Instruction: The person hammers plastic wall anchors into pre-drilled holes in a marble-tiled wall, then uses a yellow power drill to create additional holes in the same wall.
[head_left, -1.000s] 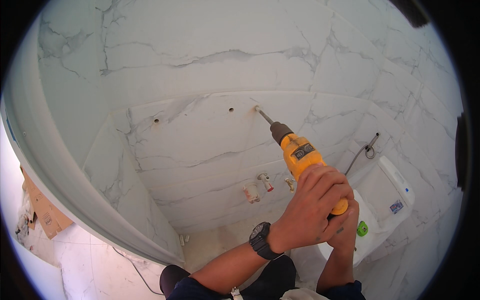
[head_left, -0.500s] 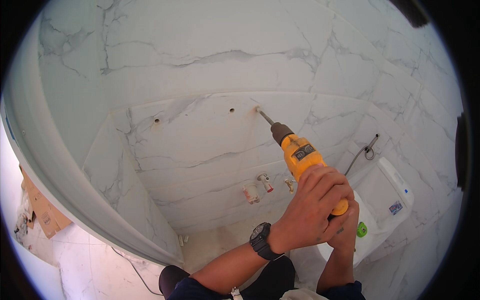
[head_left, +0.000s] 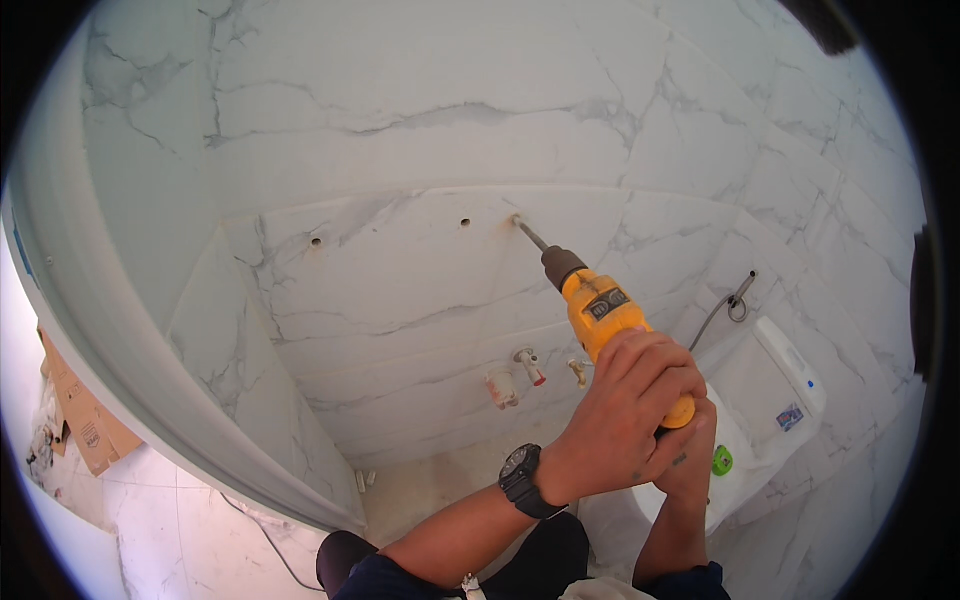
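Observation:
A yellow power drill with a dark chuck (head_left: pixel 606 305) points up and to the left at the marble-look tiled wall (head_left: pixel 400 290). Its long bit (head_left: pixel 531 234) meets the wall at a dusty spot, where the tip is sunk out of sight. My left hand (head_left: pixel 632 405), with a black watch on the wrist, wraps over the rear of the drill body. Behind and below it, my right hand (head_left: pixel 692 455) is closed round the handle, mostly hidden by the left. Two drilled holes (head_left: pixel 465 222) sit in the wall left of the bit.
Below the bit, a valve with a red end (head_left: pixel 530 365) and a brass tap (head_left: pixel 577 373) stick out of the wall. A white toilet (head_left: pixel 770 400) stands at the right, beside a grey hose (head_left: pixel 712 322). At left are a curved frame (head_left: pixel 150 385), cardboard (head_left: pixel 92 425) and a cable (head_left: pixel 268 545).
The view has shifted very slightly. Both hands and the drill hold the same place, with the bit at the same spot on the wall.

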